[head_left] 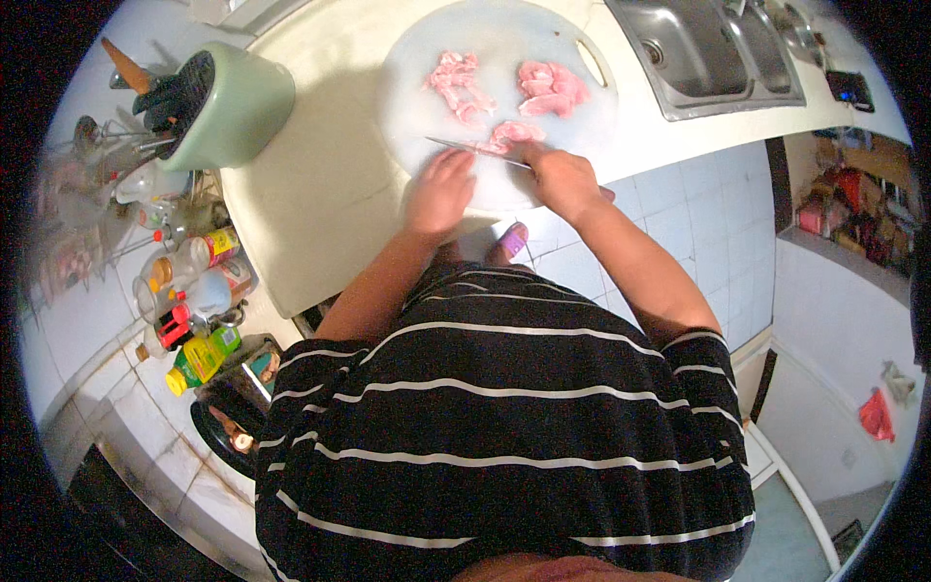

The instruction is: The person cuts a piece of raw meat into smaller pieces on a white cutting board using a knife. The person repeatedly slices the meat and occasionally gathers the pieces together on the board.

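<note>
A round whitish cutting board (407, 87) lies on the counter before me. My right hand (566, 178) is shut on a knife (445, 142), whose blade points left across the near part of the board. Just behind the blade lies a piece of raw pink meat (518, 133). My left hand (442, 185) is blurred, its fingertips close to the blade; whether they pinch any meat cannot be made out. Farther back on the board are a pile of thin meat scraps (457, 81) at left and a pile of thicker meat pieces (551, 91) at right.
A pale green knife holder (254, 105) with several handles stands at left on the cream counter (320, 182). Several bottles (218, 247) crowd the left side below it. A steel double sink (698, 54) is set in at the back right. Tiled floor (684, 196) shows below the counter.
</note>
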A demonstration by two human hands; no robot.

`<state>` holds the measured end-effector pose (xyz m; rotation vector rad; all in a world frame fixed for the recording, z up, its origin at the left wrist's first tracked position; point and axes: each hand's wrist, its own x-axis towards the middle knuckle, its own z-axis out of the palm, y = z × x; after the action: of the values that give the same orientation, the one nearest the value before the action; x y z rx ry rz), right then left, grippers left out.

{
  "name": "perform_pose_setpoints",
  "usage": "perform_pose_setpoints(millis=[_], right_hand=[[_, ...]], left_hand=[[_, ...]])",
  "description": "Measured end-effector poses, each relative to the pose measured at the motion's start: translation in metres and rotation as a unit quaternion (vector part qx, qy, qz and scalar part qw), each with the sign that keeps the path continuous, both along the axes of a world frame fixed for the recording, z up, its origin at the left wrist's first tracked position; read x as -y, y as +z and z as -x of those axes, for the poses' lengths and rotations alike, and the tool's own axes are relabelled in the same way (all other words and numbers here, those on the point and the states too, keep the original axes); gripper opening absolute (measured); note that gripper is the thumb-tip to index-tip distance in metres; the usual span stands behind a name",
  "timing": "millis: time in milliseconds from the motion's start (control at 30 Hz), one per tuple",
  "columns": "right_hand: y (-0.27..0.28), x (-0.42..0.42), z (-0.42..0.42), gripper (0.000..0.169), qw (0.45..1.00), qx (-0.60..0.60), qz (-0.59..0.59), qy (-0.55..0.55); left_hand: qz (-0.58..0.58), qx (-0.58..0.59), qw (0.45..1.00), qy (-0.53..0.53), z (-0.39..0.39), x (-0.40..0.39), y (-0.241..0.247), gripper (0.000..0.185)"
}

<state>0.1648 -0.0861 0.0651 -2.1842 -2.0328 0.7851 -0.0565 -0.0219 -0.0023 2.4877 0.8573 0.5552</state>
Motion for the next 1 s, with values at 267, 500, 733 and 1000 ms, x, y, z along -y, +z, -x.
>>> perform_pose_setpoints(millis=[267, 500, 733, 1000], right_hand=[[0.015, 0.032, -0.001, 0.023, 0.997, 0.055, 0.054, 0.014], [0.014, 0.036, 0.005, 0.023, 0.998, 0.063, -0.002, -0.007], [0.011, 0.044, 0.007, 0.028, 0.998, 0.043, 0.028, -0.024], [0.014, 0.036, 0.001, 0.025, 0.995, 0.008, 0.055, -0.079]], left_hand=[[0.020, 0.075, 0.989, 0.125, 0.021, -0.057, 0.017, 0.020], [0.128, -0.092, 0.985, -0.065, -0.088, -0.093, 0.029, 0.019], [0.233, -0.073, 0.967, -0.066, -0.105, -0.086, 0.018, 0.018], [-0.032, -0.012, 0.993, -0.116, -0.102, -0.086, 0.040, 0.018]])
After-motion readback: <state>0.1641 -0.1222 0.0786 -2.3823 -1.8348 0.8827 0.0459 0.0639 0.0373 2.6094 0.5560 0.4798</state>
